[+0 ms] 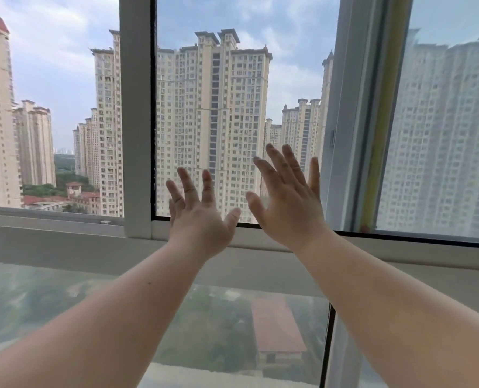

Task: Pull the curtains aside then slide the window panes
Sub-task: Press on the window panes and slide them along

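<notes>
A sliding window pane (213, 65) with a grey frame fills the middle of the view; its left stile (136, 121) stands left of my hands. My left hand (201, 217) lies flat against the lower glass, fingers spread. My right hand (288, 200) is pressed on the same pane a little higher and to the right, fingers also apart. To the left of the stile the window looks unglazed and open (50, 107). At the right a second pane (442, 135) sits behind a hazy screen. No curtain is in view.
The grey sill and bottom track (64, 228) run across below the panes. Under the sill is a fixed lower glass panel (218, 331) looking down on roofs and trees. A small latch (332, 138) sits on the right stile. Tall apartment towers stand outside.
</notes>
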Demonstrator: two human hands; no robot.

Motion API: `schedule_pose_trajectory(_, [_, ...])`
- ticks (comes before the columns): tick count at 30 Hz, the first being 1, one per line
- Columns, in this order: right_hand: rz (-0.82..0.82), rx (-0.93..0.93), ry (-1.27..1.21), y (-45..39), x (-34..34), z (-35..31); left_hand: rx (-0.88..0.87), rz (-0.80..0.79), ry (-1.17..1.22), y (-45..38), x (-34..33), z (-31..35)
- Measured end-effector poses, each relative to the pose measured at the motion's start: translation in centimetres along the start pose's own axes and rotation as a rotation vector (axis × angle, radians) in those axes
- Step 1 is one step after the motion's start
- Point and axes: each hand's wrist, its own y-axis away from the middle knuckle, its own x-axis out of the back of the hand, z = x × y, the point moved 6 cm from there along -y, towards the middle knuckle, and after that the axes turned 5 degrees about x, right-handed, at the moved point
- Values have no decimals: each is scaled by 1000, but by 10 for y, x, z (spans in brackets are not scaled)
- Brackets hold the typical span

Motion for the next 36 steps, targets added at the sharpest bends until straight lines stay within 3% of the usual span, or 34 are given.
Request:
schedule_pose_trajectory(5, [40,-25,-27,4,5,19,-157,-51,101,22,-5,39])
schedule_pose_trajectory(8, [77,1,-25,6,10,21,-258,220,245,26,27,33])
schedule_pose_trajectory(10, [43,-10,-11,7,10,25,-146,348,326,13,41,14])
schedule_pose_trajectory(11, [7,-28,-1,9,8,28,-60,309,358,5,39,7])
schedule_pose_trajectory(13, [-43,-75,36,14,7,39,63,70,465,-5,20,9])
schedule_pose_trajectory(15, [-65,-117,72,22,9,56,78,-86,564,-3,-3,28])
schedule_pose_trajectory(25, [-87,-351,132,53,25,114,-29,-110,690,12,-49,103])
schedule_pose_trajectory(36, [-124,-413,244,85,43,184,-164,-216,805,25,-87,168])
